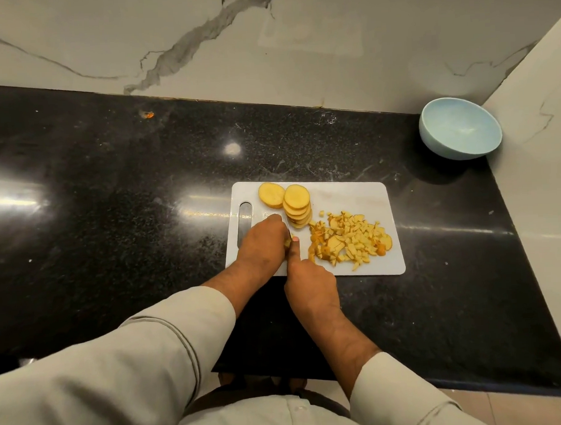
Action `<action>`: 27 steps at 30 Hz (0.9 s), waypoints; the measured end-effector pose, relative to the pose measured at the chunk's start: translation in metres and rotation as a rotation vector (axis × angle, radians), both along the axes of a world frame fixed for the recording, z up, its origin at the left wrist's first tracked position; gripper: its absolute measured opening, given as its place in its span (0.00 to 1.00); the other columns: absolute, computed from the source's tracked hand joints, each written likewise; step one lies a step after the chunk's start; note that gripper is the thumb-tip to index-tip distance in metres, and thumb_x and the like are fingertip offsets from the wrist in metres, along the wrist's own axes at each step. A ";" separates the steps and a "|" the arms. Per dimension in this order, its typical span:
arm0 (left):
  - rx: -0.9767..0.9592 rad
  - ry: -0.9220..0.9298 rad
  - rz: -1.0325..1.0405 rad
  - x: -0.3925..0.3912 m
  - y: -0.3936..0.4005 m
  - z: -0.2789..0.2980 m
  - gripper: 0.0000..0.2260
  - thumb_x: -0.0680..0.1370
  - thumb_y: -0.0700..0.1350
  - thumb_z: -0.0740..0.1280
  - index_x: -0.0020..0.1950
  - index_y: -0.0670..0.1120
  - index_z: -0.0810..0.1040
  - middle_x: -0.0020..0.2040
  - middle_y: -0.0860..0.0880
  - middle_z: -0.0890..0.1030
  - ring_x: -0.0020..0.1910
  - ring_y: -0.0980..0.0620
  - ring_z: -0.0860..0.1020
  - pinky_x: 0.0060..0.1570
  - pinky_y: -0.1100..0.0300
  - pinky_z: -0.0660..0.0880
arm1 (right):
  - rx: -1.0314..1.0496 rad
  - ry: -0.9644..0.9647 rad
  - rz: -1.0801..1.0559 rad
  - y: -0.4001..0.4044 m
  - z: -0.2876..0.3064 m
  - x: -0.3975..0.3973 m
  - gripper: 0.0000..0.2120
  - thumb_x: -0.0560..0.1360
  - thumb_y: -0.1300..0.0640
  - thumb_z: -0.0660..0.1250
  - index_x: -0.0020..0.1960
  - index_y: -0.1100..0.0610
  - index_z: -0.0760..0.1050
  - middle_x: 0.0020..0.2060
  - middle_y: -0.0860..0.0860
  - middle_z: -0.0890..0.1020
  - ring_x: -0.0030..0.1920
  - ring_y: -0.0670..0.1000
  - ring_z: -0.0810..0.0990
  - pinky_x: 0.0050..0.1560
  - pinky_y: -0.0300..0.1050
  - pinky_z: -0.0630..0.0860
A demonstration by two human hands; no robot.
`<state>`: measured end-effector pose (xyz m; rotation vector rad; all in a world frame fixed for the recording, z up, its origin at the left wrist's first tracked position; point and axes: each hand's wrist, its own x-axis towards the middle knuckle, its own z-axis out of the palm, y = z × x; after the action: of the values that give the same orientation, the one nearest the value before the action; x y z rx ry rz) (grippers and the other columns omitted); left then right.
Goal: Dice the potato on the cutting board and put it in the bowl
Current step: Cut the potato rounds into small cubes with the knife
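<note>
He is about halfway through, by my reckoning. On the right half of the white cutting board point(352, 193) lies a loose heap of diced potato point(351, 238), some bits with skin on, while a leaning stack of round slices point(297, 210) and one separate slice point(271, 195) wait uncut at the far left of the board. The pale blue bowl point(460, 127) sits well apart in the counter's far right corner and looks empty, so nothing has gone in yet; the slices need dicing and the whole lot needs carrying over. His left hand point(263, 245) lies arched over something small near the board's handle slot, fingers bent down on it, though what it pins is covered. His right hand point(309, 277) is closed round a knife point(287, 226), forefinger stretched forward along it; only a thin strip of blade shows between the two hands, and the handle is buried in his fist. A scrap of yellow peeps out by his fingertip, presumably the piece being cut.
</note>
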<state>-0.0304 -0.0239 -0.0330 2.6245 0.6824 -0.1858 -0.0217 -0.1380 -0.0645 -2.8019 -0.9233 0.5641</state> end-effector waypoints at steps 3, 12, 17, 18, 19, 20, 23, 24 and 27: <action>-0.012 -0.001 0.013 0.001 -0.001 0.001 0.10 0.74 0.46 0.71 0.52 0.42 0.79 0.52 0.44 0.76 0.52 0.43 0.77 0.46 0.56 0.71 | -0.029 0.010 0.024 -0.014 0.001 -0.011 0.35 0.78 0.60 0.54 0.78 0.55 0.38 0.47 0.55 0.79 0.44 0.57 0.80 0.37 0.50 0.67; -0.125 -0.068 0.054 -0.010 0.002 -0.009 0.17 0.73 0.46 0.74 0.60 0.43 0.79 0.53 0.46 0.75 0.54 0.44 0.76 0.48 0.58 0.68 | -0.088 0.040 0.031 -0.076 0.008 -0.047 0.35 0.79 0.57 0.55 0.77 0.50 0.35 0.46 0.52 0.78 0.39 0.50 0.77 0.38 0.47 0.73; -0.155 -0.093 0.030 -0.022 0.009 -0.017 0.20 0.75 0.45 0.71 0.66 0.46 0.76 0.56 0.47 0.74 0.57 0.47 0.74 0.49 0.64 0.64 | -0.035 -0.065 -0.042 -0.068 0.023 -0.047 0.36 0.79 0.56 0.54 0.77 0.47 0.34 0.37 0.48 0.72 0.32 0.48 0.73 0.31 0.45 0.71; -0.159 -0.103 0.041 -0.023 0.010 -0.017 0.19 0.75 0.45 0.70 0.66 0.46 0.76 0.56 0.47 0.74 0.57 0.47 0.74 0.49 0.64 0.64 | -0.037 -0.097 -0.044 -0.060 0.025 -0.046 0.36 0.79 0.57 0.54 0.77 0.47 0.34 0.36 0.48 0.71 0.31 0.49 0.72 0.30 0.44 0.69; -0.168 -0.111 0.052 -0.023 0.010 -0.017 0.19 0.75 0.45 0.70 0.66 0.45 0.76 0.55 0.47 0.75 0.56 0.47 0.75 0.49 0.64 0.65 | -0.046 -0.119 -0.040 -0.052 0.025 -0.044 0.36 0.79 0.57 0.54 0.77 0.47 0.35 0.36 0.49 0.71 0.31 0.50 0.72 0.29 0.44 0.67; -0.174 -0.122 0.055 -0.022 0.011 -0.016 0.18 0.75 0.44 0.71 0.65 0.44 0.77 0.55 0.47 0.75 0.56 0.46 0.75 0.50 0.63 0.66 | -0.053 -0.126 -0.033 -0.044 0.023 -0.039 0.35 0.79 0.58 0.54 0.78 0.47 0.36 0.37 0.50 0.73 0.32 0.51 0.74 0.30 0.45 0.66; -0.163 -0.136 0.018 -0.018 0.010 -0.013 0.13 0.74 0.43 0.72 0.58 0.44 0.81 0.52 0.47 0.75 0.53 0.46 0.76 0.46 0.62 0.67 | -0.061 -0.104 -0.036 -0.025 0.016 -0.028 0.34 0.79 0.58 0.54 0.78 0.48 0.39 0.42 0.53 0.78 0.38 0.55 0.79 0.32 0.47 0.66; -0.153 -0.136 0.007 -0.018 0.010 -0.012 0.12 0.73 0.43 0.72 0.56 0.44 0.82 0.51 0.46 0.75 0.52 0.46 0.76 0.45 0.62 0.66 | -0.059 -0.100 -0.041 -0.021 0.014 -0.027 0.34 0.79 0.58 0.54 0.78 0.48 0.39 0.42 0.53 0.78 0.38 0.56 0.79 0.32 0.47 0.66; -0.139 -0.120 -0.009 -0.016 0.011 -0.009 0.10 0.74 0.42 0.71 0.55 0.43 0.81 0.51 0.46 0.74 0.51 0.45 0.76 0.43 0.60 0.66 | -0.038 -0.097 -0.056 -0.013 0.010 -0.023 0.34 0.78 0.58 0.54 0.78 0.49 0.40 0.39 0.52 0.76 0.38 0.56 0.79 0.32 0.46 0.65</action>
<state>-0.0467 -0.0129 -0.0422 2.4838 0.5952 -0.0741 -0.0443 -0.1506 -0.0544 -2.9018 -0.8572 0.4457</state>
